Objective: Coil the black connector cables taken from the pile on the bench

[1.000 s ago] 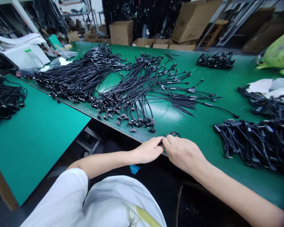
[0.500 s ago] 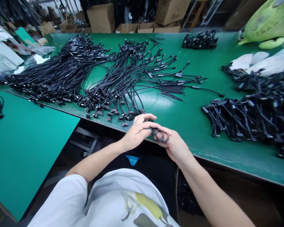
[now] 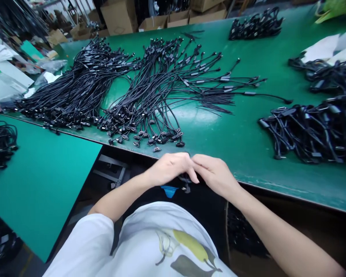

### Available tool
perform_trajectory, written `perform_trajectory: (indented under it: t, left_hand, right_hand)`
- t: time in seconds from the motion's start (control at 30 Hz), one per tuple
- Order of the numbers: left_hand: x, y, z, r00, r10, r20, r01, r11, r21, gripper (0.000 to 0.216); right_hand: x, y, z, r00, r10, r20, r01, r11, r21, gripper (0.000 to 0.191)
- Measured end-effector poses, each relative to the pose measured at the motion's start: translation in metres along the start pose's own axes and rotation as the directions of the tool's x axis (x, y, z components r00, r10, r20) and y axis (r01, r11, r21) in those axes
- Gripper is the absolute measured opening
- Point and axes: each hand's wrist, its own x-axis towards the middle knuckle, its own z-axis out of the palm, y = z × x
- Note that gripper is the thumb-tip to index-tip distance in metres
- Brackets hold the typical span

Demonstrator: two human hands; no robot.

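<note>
My left hand [image 3: 171, 168] and my right hand [image 3: 216, 175] meet at the near edge of the green table [image 3: 242, 134], fingertips together. Both are closed around a small coiled black cable [image 3: 185, 181], mostly hidden under the fingers, with a connector end hanging below. Just beyond my hands lies a fanned spread of loose black cables [image 3: 161, 92], connectors facing me.
A second cable spread [image 3: 75, 88] lies at the left. Bundled coiled cables [image 3: 311, 130] pile at the right, and another bundle [image 3: 255, 25] sits far back. A lower green table [image 3: 40, 181] with a cable heap [image 3: 0, 144] stands at left. Cardboard boxes [image 3: 119, 15] line the back.
My hands have dropped from above the table edge to just in front of it, closing tighter over the coiled cable, which now shows less. The view has tilted downward.
</note>
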Motion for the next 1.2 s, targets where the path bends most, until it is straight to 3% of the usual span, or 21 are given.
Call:
perform_trajectory:
  t: [0.07,0.13,0.17,0.23,0.27,0.33,0.4,0.43,0.47,0.53,0.57,0.63,0.7,0.83,0.97,1.07,1.13,1.2]
  left_hand:
    - [-0.005,-0.003,0.009,0.990,0.036,-0.135,-0.013,0.985,0.172,0.037]
    - [-0.007,-0.013,0.016,0.951,0.042,-0.307,0.018,0.981,0.191,0.047]
    - [-0.007,-0.018,0.018,0.952,0.025,-0.306,0.024,0.987,0.157,0.051]
    - [-0.006,-0.025,0.021,0.983,0.016,-0.182,0.003,0.994,0.105,0.042]
    - [-0.006,-0.027,0.022,0.991,0.040,-0.128,-0.026,0.994,0.110,0.035]
    - [-0.006,-0.027,0.023,0.987,0.107,-0.124,-0.089,0.986,0.142,0.030]
    - [-0.008,-0.026,0.025,0.979,0.111,-0.172,-0.094,0.990,0.108,0.029]
    - [-0.008,-0.026,0.026,0.979,0.084,-0.185,-0.073,0.995,0.068,0.029]
    - [-0.009,-0.025,0.026,0.981,0.046,-0.190,-0.042,0.999,0.026,0.029]
    - [-0.008,-0.026,0.027,0.979,-0.025,-0.203,0.015,0.999,-0.051,0.028]
    - [-0.008,-0.026,0.027,0.975,-0.047,-0.218,0.029,0.996,-0.083,0.027]
    - [-0.007,-0.028,0.027,0.966,-0.071,-0.247,0.046,0.993,-0.106,0.025]
    - [-0.006,-0.028,0.027,0.961,-0.059,-0.269,0.054,0.998,-0.028,0.023]
    - [-0.006,-0.026,0.028,0.973,0.000,-0.229,0.051,0.975,0.218,0.027]
    - [-0.004,-0.018,0.027,0.984,-0.176,-0.030,0.174,0.984,-0.044,0.052]
    - [-0.003,-0.017,0.029,0.970,-0.223,0.097,0.237,0.957,-0.165,0.065]
    - [-0.004,-0.021,0.034,0.971,-0.232,0.057,0.239,0.953,-0.184,0.063]
    - [-0.005,-0.029,0.041,0.964,-0.256,-0.070,0.241,0.954,-0.176,0.060]
  right_hand:
    - [0.002,0.003,-0.005,0.996,0.043,-0.077,-0.042,0.999,0.015,0.032]
    - [0.001,0.001,-0.009,0.985,0.075,-0.157,-0.071,0.997,0.028,0.030]
    - [0.001,-0.001,-0.010,0.981,0.089,-0.172,-0.079,0.995,0.063,0.030]
    - [0.000,-0.005,-0.009,0.979,0.150,-0.137,-0.112,0.961,0.251,0.035]
    - [-0.001,-0.006,-0.007,0.976,0.202,-0.085,-0.153,0.905,0.398,0.037]
    - [-0.002,-0.007,-0.001,0.951,0.301,0.074,-0.270,0.684,0.677,0.041]
    - [-0.002,-0.004,0.002,0.910,0.327,0.253,-0.385,0.448,0.807,0.045]
    - [-0.003,-0.002,0.003,0.892,0.311,0.328,-0.434,0.387,0.814,0.047]
    - [-0.004,0.000,0.002,0.880,0.294,0.374,-0.467,0.383,0.798,0.049]
    - [-0.006,0.005,-0.002,0.879,0.299,0.371,-0.477,0.520,0.709,0.053]
    - [-0.007,0.008,-0.005,0.894,0.330,0.302,-0.447,0.624,0.641,0.054]
    - [-0.009,0.011,-0.012,0.923,0.383,0.038,-0.347,0.786,0.511,0.047]
    - [-0.010,0.012,-0.016,0.913,0.365,-0.182,-0.242,0.844,0.478,0.041]
    - [-0.007,0.009,-0.014,0.930,0.270,-0.247,-0.123,0.866,0.485,0.039]
    - [-0.008,0.012,-0.008,0.925,0.210,-0.316,-0.035,0.876,0.481,0.028]
    - [-0.011,0.018,-0.008,0.928,0.218,-0.301,-0.013,0.827,0.562,0.029]
    - [-0.011,0.020,-0.008,0.936,0.232,-0.265,-0.030,0.801,0.598,0.031]
    - [-0.010,0.016,-0.006,0.940,0.252,-0.228,-0.056,0.776,0.628,0.036]
